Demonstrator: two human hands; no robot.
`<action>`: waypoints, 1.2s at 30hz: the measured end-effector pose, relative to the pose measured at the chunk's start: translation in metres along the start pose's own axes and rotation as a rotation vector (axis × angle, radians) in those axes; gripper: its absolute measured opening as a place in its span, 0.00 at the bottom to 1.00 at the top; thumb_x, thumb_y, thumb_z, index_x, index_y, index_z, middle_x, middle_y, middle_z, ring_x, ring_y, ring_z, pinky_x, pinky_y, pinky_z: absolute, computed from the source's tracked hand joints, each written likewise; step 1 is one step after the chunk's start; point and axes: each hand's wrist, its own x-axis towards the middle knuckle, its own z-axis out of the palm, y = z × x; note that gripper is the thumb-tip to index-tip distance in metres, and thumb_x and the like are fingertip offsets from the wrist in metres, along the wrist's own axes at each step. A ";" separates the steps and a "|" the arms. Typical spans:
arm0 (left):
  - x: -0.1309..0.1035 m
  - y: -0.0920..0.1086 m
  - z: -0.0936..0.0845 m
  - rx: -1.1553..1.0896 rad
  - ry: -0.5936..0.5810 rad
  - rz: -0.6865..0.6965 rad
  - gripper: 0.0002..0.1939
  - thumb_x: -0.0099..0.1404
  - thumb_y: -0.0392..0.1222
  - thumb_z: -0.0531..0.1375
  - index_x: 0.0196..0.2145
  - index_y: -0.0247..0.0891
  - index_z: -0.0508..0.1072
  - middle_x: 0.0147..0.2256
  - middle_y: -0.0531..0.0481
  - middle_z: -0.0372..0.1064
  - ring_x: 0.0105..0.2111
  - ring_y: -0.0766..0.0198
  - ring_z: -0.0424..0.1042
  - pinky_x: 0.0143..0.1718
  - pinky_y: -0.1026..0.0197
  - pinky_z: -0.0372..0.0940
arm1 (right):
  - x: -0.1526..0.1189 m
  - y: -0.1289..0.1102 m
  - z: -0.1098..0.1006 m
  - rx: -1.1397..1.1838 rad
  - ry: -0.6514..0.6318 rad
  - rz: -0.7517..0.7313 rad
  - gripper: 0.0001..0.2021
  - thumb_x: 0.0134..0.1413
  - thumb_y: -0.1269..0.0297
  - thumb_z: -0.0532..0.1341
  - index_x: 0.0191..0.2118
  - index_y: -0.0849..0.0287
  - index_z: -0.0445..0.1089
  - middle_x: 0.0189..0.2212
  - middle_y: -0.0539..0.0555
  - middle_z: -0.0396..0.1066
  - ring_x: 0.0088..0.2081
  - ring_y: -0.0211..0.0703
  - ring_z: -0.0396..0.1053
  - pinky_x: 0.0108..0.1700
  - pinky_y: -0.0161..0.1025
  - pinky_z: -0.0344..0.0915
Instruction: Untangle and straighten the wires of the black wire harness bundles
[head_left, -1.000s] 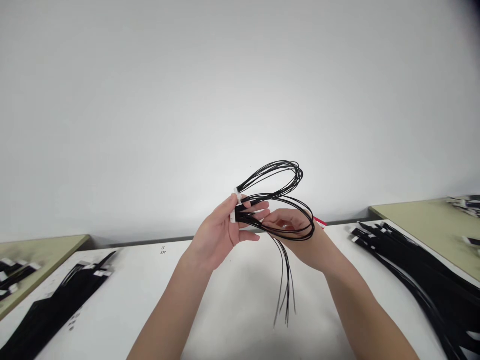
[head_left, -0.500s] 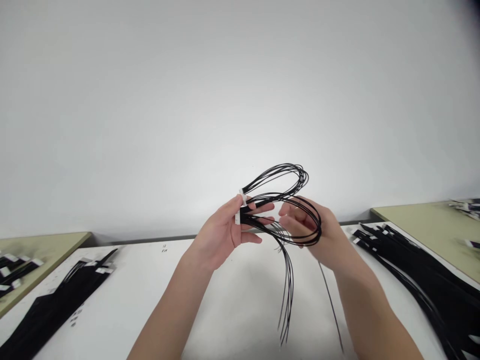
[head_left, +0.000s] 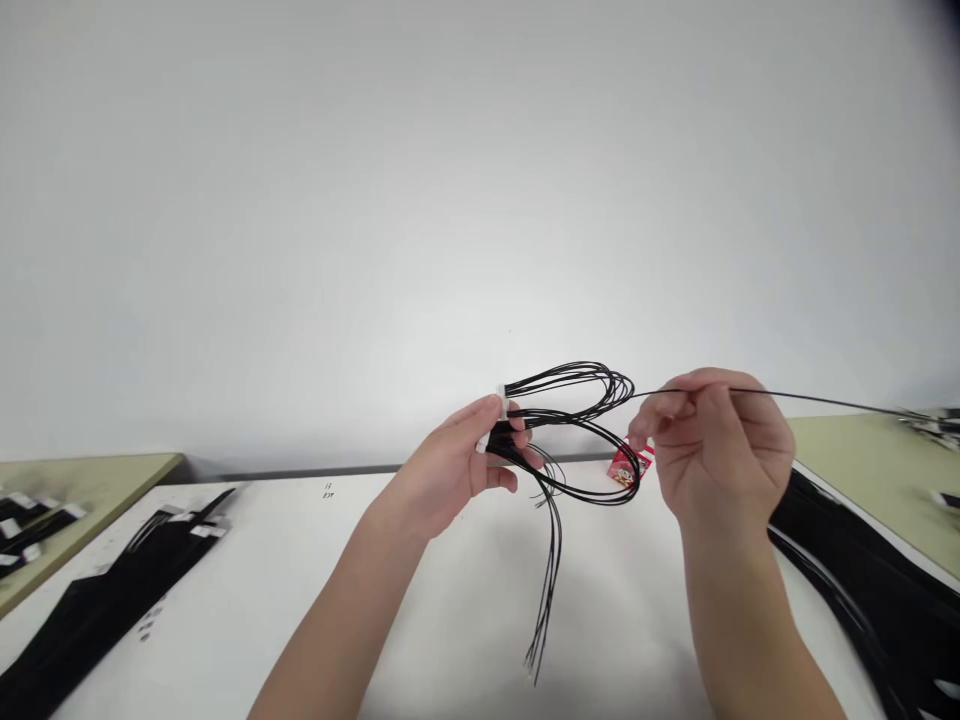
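My left hand [head_left: 457, 460] grips the white connectors [head_left: 502, 402] of a black wire bundle [head_left: 592, 493], thumb on top and fingers behind. The bundle forms two loops to the right of that hand, and several loose wire ends [head_left: 551, 590] hang down over the table. To the right, my right hand [head_left: 720, 440] pinches a single black wire [head_left: 810, 397] between thumb and fingers. This wire runs from the upper loop through the fingers and on toward the right edge.
A white table [head_left: 292, 570] lies below, against a pale wall. Black wire bundles with white connectors rest at left [head_left: 127, 590] and right [head_left: 870, 560]. Greenish boards [head_left: 150, 480] flank both sides. A red packet [head_left: 622, 468] shows behind the loops.
My right hand has moved right, out of the loops, and a single wire now stretches out through it. The loops sit slightly lower, and the red packet has come into view.
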 end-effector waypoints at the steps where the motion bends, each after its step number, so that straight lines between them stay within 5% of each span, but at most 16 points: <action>1: 0.000 0.000 0.000 0.004 0.001 -0.002 0.15 0.66 0.53 0.56 0.36 0.37 0.66 0.33 0.49 0.62 0.35 0.59 0.72 0.28 0.63 0.63 | -0.001 0.000 0.003 0.015 0.038 -0.057 0.07 0.59 0.64 0.60 0.32 0.56 0.75 0.25 0.50 0.67 0.25 0.37 0.69 0.24 0.36 0.69; 4: 0.001 -0.001 -0.001 0.016 -0.005 -0.004 0.15 0.66 0.53 0.55 0.36 0.37 0.66 0.33 0.50 0.60 0.35 0.60 0.71 0.28 0.63 0.63 | 0.002 -0.004 0.005 0.194 0.111 -0.043 0.07 0.53 0.57 0.66 0.31 0.54 0.77 0.27 0.48 0.68 0.30 0.34 0.71 0.34 0.34 0.74; 7: 0.002 -0.001 0.000 0.034 -0.009 -0.002 0.15 0.66 0.54 0.55 0.36 0.38 0.66 0.34 0.50 0.59 0.35 0.60 0.71 0.29 0.63 0.63 | 0.004 -0.008 0.002 0.313 0.089 0.064 0.09 0.48 0.56 0.69 0.36 0.50 0.77 0.17 0.42 0.60 0.18 0.28 0.62 0.21 0.27 0.68; 10: 0.002 -0.001 0.000 0.069 -0.005 0.005 0.16 0.66 0.55 0.54 0.36 0.38 0.66 0.34 0.50 0.59 0.35 0.61 0.70 0.29 0.63 0.62 | 0.000 -0.009 -0.002 0.099 0.024 -0.017 0.04 0.55 0.62 0.65 0.37 0.51 0.77 0.13 0.42 0.56 0.12 0.29 0.52 0.13 0.30 0.53; 16: 0.001 -0.001 0.001 0.173 -0.011 0.033 0.16 0.66 0.55 0.54 0.34 0.38 0.67 0.33 0.51 0.59 0.36 0.62 0.70 0.29 0.64 0.62 | -0.011 -0.011 0.000 -0.606 -0.267 -0.150 0.07 0.51 0.75 0.63 0.27 0.57 0.74 0.17 0.48 0.65 0.20 0.34 0.60 0.21 0.35 0.53; 36: 0.000 -0.004 0.001 0.269 0.008 0.036 0.18 0.65 0.57 0.55 0.38 0.40 0.71 0.36 0.49 0.64 0.40 0.59 0.69 0.33 0.61 0.64 | -0.011 -0.013 0.004 -0.670 -0.409 0.030 0.08 0.55 0.70 0.60 0.25 0.60 0.71 0.16 0.47 0.57 0.20 0.32 0.52 0.22 0.34 0.50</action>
